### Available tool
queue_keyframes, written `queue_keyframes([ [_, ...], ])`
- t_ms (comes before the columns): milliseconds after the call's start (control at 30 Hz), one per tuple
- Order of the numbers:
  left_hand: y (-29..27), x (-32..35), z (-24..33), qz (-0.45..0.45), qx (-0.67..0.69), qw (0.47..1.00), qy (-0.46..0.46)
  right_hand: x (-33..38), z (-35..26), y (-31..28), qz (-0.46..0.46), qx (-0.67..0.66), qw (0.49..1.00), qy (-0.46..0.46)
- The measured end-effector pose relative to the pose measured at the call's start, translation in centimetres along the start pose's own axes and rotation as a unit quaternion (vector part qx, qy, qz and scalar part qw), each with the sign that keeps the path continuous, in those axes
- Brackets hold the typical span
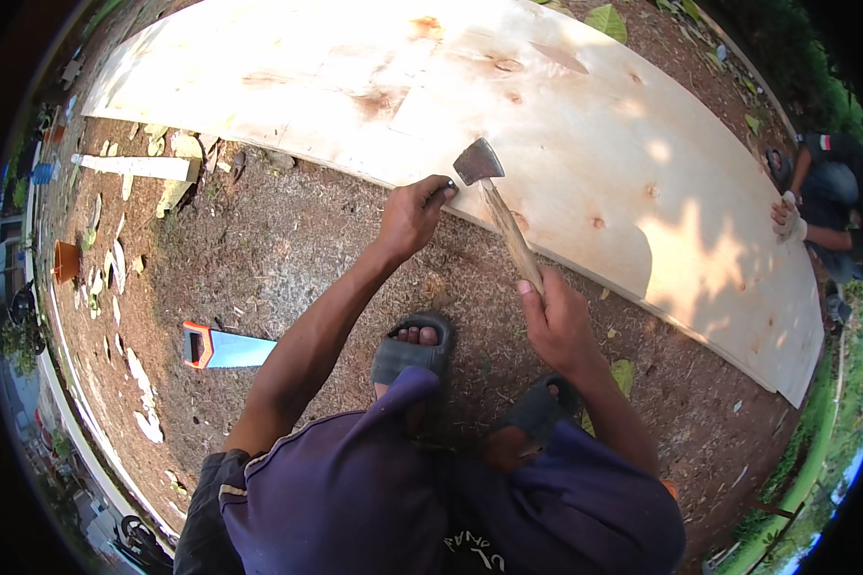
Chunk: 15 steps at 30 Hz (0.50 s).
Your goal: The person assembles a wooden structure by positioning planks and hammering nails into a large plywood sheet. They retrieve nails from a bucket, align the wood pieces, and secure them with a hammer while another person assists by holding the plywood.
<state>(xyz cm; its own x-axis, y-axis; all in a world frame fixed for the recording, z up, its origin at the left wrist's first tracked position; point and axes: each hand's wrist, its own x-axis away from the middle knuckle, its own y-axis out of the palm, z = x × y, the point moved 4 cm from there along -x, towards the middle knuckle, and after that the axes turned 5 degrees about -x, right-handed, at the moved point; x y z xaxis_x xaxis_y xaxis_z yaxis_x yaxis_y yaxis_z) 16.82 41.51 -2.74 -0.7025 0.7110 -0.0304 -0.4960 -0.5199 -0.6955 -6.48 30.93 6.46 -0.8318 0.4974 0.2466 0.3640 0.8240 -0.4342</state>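
A large pale plywood sheet (566, 125) lies across the far side, with its near edge in front of me. My right hand (558, 321) is wrapped round the wooden handle of a hatchet (510, 230). The hatchet's dark, worn metal head is up over the near edge of the sheet, just right of my left hand (416, 216). That left hand is closed in a pinch at the sheet's edge. A small dark spot shows at its fingertips, but whatever they hold is too small to make out.
A handsaw (230, 347) with an orange-and-black handle lies on the dirt at the left. Beyond it are a pale wood strip (139, 168), dry leaves and an orange pot (66, 261). Another person's gloved hands (788, 218) are at the sheet's right end.
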Motion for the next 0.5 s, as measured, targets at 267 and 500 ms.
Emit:
queue_keyframes([
  [267,-0.3,0.0,0.3,-0.003,-0.008,0.999,0.048,-1.1,-0.3,0.7,0.019,0.094,0.994,-0.055],
  [500,0.6,1.4,0.3,0.033,-0.009,0.999,0.031,-0.6,-0.2,0.7,-0.010,0.070,0.998,-0.006],
])
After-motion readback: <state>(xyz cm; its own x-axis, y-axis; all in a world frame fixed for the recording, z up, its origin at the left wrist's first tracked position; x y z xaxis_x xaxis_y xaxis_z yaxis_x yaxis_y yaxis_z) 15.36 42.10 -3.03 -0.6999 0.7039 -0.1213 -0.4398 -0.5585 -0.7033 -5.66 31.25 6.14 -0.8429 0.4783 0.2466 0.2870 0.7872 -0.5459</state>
